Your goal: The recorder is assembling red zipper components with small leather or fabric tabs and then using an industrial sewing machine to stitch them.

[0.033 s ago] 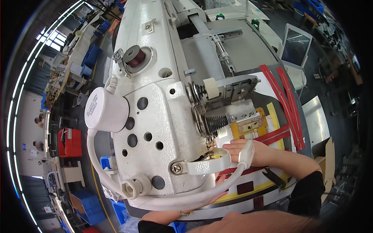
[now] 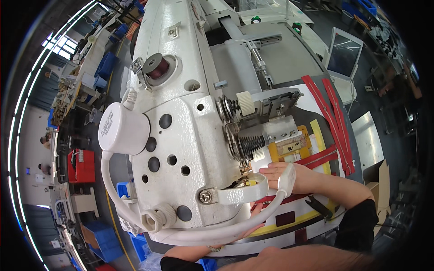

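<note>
A large white sewing machine head [image 2: 181, 135] fills the middle of the view. To its right, my right hand [image 2: 306, 180] lies flat beside the needle area, fingers stretched out and pointing left. Under and beside that hand run red zipper strips [image 2: 322, 157]. My left hand [image 2: 251, 231] reaches in from below, mostly hidden behind the machine's white curved tube [image 2: 226, 230]. Two of its fingers show, stretched and apart, one tip close to a red zipper strip near the machine's front. Just beyond my right hand sits a yellow-framed clamp plate [image 2: 291, 147].
More red zippers [image 2: 332, 117] lie at the right on the machine bed. A dark-handled tool [image 2: 319, 207] rests near my right forearm. A maroon thread spool [image 2: 158, 67] is on the machine's top. A screen [image 2: 344, 54] stands behind right; a red crate [image 2: 81, 165] is at left.
</note>
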Motion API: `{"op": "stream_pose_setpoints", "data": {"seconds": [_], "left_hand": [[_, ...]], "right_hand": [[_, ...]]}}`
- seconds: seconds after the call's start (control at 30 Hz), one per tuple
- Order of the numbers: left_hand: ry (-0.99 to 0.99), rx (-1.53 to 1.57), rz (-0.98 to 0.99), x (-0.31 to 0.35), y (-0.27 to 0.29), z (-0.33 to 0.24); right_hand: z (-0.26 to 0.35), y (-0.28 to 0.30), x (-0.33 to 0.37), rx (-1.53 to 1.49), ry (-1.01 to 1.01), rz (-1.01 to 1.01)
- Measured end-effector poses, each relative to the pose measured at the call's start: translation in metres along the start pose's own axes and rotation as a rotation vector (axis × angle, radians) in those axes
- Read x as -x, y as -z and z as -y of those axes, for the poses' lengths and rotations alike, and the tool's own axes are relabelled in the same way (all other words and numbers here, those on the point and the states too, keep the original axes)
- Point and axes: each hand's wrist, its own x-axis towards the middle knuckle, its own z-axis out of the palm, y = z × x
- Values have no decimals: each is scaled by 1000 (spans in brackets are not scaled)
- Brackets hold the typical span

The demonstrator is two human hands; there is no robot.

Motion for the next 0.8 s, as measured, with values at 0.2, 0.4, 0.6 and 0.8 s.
{"op": "stream_pose_setpoints", "data": {"seconds": [0.2, 0.4, 0.6, 0.8], "left_hand": [[3, 36, 4, 7, -10, 4], [-1, 101, 40, 14, -18, 7], [0, 169, 21, 13, -18, 8], [-6, 197, 37, 10, -15, 8]], "right_hand": [[0, 1, 0, 37, -28, 51], [-2, -3, 0, 13, -41, 28], [0, -2, -2, -100, -122, 18], [-2, -2, -2, -6, -32, 17]]}}
